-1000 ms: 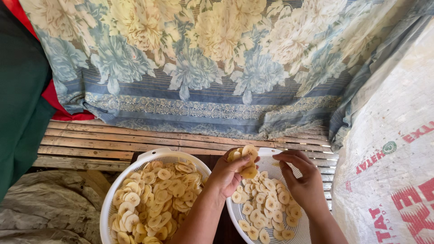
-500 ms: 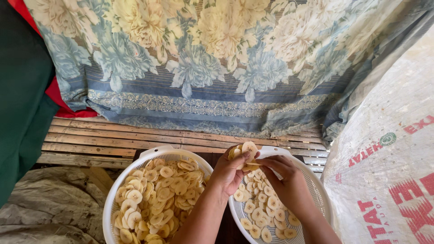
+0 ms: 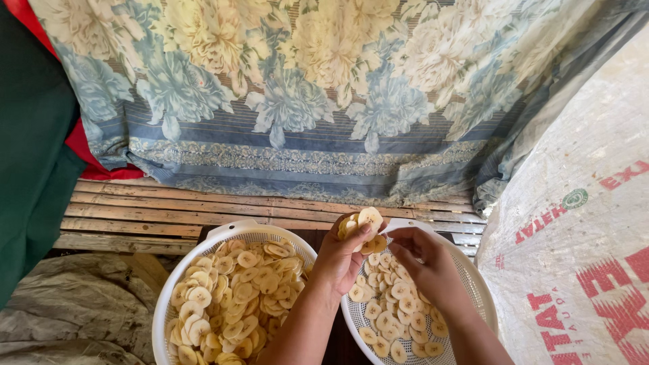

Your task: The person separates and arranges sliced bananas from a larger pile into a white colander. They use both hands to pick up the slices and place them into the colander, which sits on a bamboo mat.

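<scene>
Two hands hold a small stack of banana slices above the gap between two white baskets.

At left, a white perforated basket (image 3: 177,280) is heaped with pale yellow round slices. The left hand (image 3: 338,260) pinches the stack of slices (image 3: 362,226) between thumb and fingertips, above the near rim of the right basket (image 3: 481,287); the stack's long axis runs left to right, tilting up toward the right, with flat faces toward the camera. The slices are thin, cream-yellow discs with darker centres. The right hand (image 3: 429,267) hovers just beside the stack, fingers curled and loosely spread, gripping nothing visible. Compared with half a second earlier, both hands sit slightly further right, with the right fingers now off the stack.
</scene>
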